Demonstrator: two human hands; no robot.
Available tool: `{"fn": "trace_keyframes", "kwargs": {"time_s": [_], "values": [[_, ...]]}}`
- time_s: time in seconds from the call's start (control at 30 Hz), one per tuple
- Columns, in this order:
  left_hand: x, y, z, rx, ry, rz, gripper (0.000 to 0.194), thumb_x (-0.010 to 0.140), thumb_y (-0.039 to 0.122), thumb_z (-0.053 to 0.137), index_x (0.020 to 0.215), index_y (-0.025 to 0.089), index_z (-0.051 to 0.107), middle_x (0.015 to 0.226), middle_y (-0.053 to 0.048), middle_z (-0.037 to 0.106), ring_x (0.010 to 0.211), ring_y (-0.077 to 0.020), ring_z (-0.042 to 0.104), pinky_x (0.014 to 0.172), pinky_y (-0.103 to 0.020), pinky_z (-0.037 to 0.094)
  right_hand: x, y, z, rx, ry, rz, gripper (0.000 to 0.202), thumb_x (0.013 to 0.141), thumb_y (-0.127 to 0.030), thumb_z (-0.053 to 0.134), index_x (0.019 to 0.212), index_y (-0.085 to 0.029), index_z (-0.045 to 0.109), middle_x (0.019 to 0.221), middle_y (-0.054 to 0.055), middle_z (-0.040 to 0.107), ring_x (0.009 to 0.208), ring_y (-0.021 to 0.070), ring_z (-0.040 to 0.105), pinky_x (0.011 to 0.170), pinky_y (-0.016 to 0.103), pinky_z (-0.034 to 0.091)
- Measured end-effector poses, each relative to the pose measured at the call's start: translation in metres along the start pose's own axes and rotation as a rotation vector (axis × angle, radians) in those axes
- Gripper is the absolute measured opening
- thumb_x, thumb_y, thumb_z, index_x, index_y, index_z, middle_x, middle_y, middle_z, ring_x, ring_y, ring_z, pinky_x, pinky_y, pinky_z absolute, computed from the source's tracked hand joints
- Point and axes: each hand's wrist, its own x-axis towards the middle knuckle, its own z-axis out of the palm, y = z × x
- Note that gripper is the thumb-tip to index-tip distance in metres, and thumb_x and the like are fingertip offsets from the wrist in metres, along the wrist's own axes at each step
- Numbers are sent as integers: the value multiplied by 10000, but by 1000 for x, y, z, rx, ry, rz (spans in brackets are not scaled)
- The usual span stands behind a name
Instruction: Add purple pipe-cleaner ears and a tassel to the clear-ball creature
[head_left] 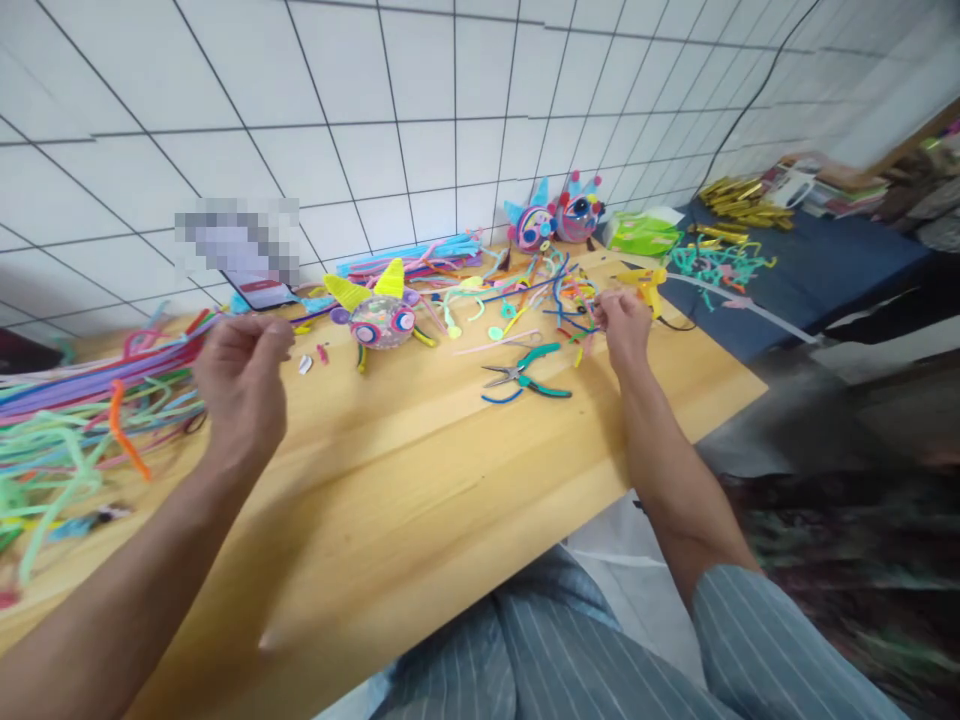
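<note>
Ball figure (384, 322) on the bare middle of the tabletop (420, 470), toward its wall side; propped on short yellow-and-dark legs, likely so the face stays turned outward. Body clear and shiny, speckled inside; two yellow wound horns (345, 290), ringed pink-and-blue eyes (366, 334), purple ears.

Left hand (247, 385) raised to the left of the figure, apart from it; fingers curled in toward the thumb, cannot tell if anything is pinched. Right hand (624, 325) well to its right, beside loose stem pieces (574, 300); fingers bunched, grip hidden.

Pliers (520, 376) lie spread to the figure's right, perhaps left handy. Phone (262, 292) leans behind and left of it, presumably for viewing. Stem bundle (150, 375) farther left, probably as stock.
</note>
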Motion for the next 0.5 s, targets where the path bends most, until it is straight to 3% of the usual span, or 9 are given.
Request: {"fn": "trace_keyframes", "kwargs": {"time_s": [0.13, 0.2, 0.3, 0.37, 0.5], "values": [[-12, 36, -60, -15, 40, 86, 145, 708, 222, 754, 719, 193, 612, 627, 38, 630, 550, -114, 541, 592, -249, 437, -3, -9, -7, -14, -17, 6, 203, 847, -127, 617, 658, -202, 630, 597, -36, 567, 640, 141, 540, 715, 312, 499], [-17, 46, -96, 57, 51, 56, 159, 765, 286, 714, 700, 192, 603, 625, 15, 632, 535, -115, 528, 561, -251, 425, -4, -9, -5, 7, -12, -2, 243, 798, -70, 625, 603, -213, 603, 576, -38, 533, 642, 148, 527, 761, 347, 494], [-20, 49, -149, 300, 84, -109, 241, 854, 381, 570, 700, 195, 575, 629, -14, 598, 524, -122, 502, 524, -259, 402, -2, -5, 5, 18, 30, -51, 223, 789, -131, 677, 604, -232, 604, 584, -16, 566, 570, 156, 520, 679, 390, 490], [-21, 47, -179, 552, 31, -254, 284, 887, 424, 500, 743, 195, 587, 649, -9, 589, 540, -126, 505, 533, -254, 410, -2, -4, 12, 28, 4, -47, 246, 785, -217, 736, 583, -242, 597, 582, 8, 587, 538, 163, 521, 619, 405, 471], [-27, 40, -219, 798, -107, -423, 207, 759, 401, 712, 748, 196, 685, 583, 19, 591, 548, -150, 500, 535, -252, 365, -11, -11, 12, -7, -31, -15, 314, 733, -361, 810, 535, -267, 584, 585, 43, 605, 511, 176, 505, 581, 454, 452]]}}
